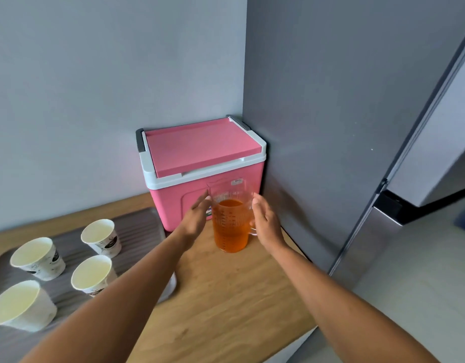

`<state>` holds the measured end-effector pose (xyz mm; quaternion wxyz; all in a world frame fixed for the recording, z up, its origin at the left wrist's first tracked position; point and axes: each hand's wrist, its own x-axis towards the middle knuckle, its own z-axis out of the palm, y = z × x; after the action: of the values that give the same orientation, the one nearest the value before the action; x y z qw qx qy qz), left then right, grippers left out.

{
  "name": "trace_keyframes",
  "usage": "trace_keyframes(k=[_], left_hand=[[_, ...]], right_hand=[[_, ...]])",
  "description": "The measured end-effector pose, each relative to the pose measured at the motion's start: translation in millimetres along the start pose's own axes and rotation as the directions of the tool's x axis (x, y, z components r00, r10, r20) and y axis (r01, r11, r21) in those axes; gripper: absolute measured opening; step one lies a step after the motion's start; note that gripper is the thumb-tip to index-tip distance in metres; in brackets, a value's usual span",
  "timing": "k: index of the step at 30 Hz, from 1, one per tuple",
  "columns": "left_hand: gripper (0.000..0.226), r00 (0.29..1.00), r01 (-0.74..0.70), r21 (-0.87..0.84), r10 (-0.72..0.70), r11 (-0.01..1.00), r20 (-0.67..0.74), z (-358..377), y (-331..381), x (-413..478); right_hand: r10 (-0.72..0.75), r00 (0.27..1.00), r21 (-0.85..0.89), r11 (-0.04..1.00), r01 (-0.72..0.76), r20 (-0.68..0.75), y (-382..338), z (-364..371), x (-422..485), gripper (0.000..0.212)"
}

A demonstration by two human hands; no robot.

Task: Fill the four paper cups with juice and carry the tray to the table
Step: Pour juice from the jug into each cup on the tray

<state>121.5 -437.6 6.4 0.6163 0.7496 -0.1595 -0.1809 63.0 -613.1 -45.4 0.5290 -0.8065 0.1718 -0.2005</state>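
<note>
A clear measuring jug (pixel 230 224) about half full of orange juice stands on the wooden counter in front of a pink cooler. My left hand (pixel 196 218) is just left of the jug, fingers apart, and my right hand (pixel 265 221) is just right of it beside the handle, also open. Neither hand clearly grips the jug. Several empty white paper cups stand on a grey ribbed tray (pixel 141 231) at the left: one at the back (pixel 102 238), one at the far left (pixel 37 258), one near my forearm (pixel 91 275), one at the front (pixel 20 306).
The pink cooler (pixel 202 163) with a white rim sits shut in the corner against the grey wall. A tall grey fridge (pixel 344 127) stands right of the wooden counter (pixel 226 297), with its door edge farther right. The counter's front edge runs lower right.
</note>
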Motion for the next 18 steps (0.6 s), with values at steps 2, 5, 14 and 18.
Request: trace_keyframes(k=[2, 5, 14, 18], left_hand=[[0.056, 1.000, 0.017, -0.030, -0.017, 0.999, -0.005, 2, -5, 6], [0.064, 0.999, 0.030, -0.044, -0.030, 0.999, -0.009, 6, -8, 7], [0.056, 0.998, 0.022, -0.094, -0.028, 0.995, -0.057, 5, -16, 2], [0.054, 0.994, 0.019, -0.147, -0.035, 0.989, -0.108, -7, -19, -20]], right_hand=[[-0.039, 0.999, 0.018, 0.999, 0.039, 0.006, 5, 2, 0, 0.059], [-0.073, 0.997, 0.012, 0.997, 0.073, -0.006, 6, 2, 0, 0.041], [-0.127, 0.990, 0.060, 0.991, 0.124, 0.054, 3, -2, 2, 0.048], [-0.151, 0.985, 0.132, 0.981, 0.139, 0.083, -18, 0, -2, 0.040]])
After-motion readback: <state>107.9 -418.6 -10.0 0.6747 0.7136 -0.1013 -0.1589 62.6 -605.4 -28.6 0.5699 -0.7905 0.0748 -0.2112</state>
